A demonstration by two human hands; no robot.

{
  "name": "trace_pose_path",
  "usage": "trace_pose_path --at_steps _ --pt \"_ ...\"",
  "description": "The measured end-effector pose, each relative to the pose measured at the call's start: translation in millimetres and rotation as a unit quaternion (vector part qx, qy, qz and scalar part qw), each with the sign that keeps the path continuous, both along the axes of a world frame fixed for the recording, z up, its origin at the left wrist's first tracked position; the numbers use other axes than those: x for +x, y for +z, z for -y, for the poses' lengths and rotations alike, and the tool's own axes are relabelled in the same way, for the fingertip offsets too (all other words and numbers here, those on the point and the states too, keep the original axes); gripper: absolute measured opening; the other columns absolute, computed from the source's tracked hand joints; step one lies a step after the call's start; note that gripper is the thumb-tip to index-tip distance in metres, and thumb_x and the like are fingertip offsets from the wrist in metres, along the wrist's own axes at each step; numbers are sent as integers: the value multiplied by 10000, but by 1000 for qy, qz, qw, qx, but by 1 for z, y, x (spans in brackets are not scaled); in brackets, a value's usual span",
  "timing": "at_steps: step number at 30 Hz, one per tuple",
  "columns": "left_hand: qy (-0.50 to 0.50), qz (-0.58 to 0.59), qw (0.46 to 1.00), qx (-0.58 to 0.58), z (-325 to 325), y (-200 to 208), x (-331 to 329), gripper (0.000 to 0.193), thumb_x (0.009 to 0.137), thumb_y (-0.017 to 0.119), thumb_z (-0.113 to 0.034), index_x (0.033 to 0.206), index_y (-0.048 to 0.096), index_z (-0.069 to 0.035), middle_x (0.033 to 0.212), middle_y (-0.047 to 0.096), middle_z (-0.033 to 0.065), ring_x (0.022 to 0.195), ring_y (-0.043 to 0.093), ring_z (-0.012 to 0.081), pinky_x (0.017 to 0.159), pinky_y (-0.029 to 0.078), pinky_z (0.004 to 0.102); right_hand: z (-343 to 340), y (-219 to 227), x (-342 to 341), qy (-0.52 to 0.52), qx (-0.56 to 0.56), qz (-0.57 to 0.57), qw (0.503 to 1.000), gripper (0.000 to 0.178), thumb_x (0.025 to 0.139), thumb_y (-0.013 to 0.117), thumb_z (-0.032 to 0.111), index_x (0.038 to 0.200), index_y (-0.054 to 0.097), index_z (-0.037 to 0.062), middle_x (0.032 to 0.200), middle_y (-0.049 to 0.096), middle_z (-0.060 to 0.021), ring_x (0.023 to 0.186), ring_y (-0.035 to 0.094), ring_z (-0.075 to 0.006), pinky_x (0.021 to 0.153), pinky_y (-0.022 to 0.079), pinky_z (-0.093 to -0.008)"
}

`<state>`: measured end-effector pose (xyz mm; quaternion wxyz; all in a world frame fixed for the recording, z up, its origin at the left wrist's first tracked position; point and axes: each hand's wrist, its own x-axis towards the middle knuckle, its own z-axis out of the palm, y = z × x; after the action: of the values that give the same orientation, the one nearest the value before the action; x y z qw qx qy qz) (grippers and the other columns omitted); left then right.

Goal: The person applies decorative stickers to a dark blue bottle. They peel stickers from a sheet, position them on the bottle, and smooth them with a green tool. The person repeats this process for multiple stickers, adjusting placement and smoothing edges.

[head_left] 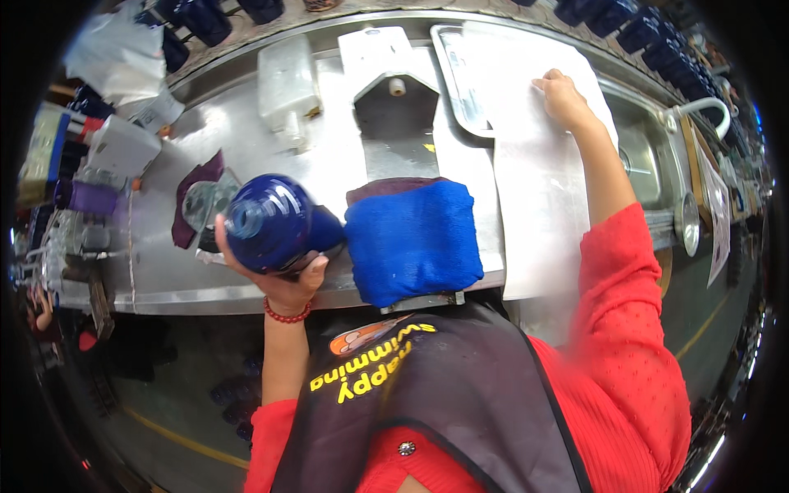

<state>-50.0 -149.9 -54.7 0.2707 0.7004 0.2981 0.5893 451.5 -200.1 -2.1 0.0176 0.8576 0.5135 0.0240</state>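
Note:
A dark blue, rounded glass vessel like a vase point(275, 226) is in my left hand point(283, 283), tilted with its narrow, lighter end toward me. My fingers wrap around its near side, above the counter's front edge. Far to the right, my right hand point(567, 100) has its fingers bent together on a large white sheet point(526, 90), pinching it. The sheet lies over a metal tray point(450, 86), and more white sheet point(538, 214) stretches toward the front edge. Between my hands stands a pad covered in blue cloth point(415, 242), with a dark purple cloth point(394, 189) behind it.
Behind the pad is a metal stand with a sloped dark face point(399, 103). A translucent plastic container point(288, 86) stands left of it. Near the vessel lie a purple cloth point(191, 226) and a clear object point(205, 204). A sink point(645, 168) is at right; blue vessels point(641, 33) line the back.

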Motion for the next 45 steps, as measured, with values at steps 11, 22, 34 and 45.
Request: trace_pose_path --at_steps 11,22,34,45 --pt "1 -21 1000 14 -4 -16 -16 1169 836 785 -583 1592 101 -11 1471 421 144 1264 496 255 1069 412 379 -67 -18 29 123 153 27 980 384 918 620 35 1290 671 115 1272 620 -132 1201 582 -323 1004 501 -437" --pt "10 -14 998 -53 18 -27 -16 998 825 800 -568 1476 340 32 1319 568 117 1122 588 199 973 463 308 -150 -34 48 153 110 95 977 411 915 582 77 1284 680 232 1393 577 -32 1314 520 -251 975 510 -477" --pt "-10 -1 998 -63 9 -22 -10 1015 857 786 -519 1542 237 -8 1463 447 137 1290 486 249 1104 384 390 -154 -86 113 236 250 -39 938 409 918 610 92 1326 616 78 1415 520 -253 1350 448 -421 1147 343 -508" --pt "-198 -161 945 202 75 99 62 487 819 792 -267 1187 594 -16 1261 615 190 1178 589 365 1011 461 449 124 53 -20 167 165 -138 962 288 864 737 185 1132 702 85 1235 647 -183 1266 542 -390 1067 439 -467"
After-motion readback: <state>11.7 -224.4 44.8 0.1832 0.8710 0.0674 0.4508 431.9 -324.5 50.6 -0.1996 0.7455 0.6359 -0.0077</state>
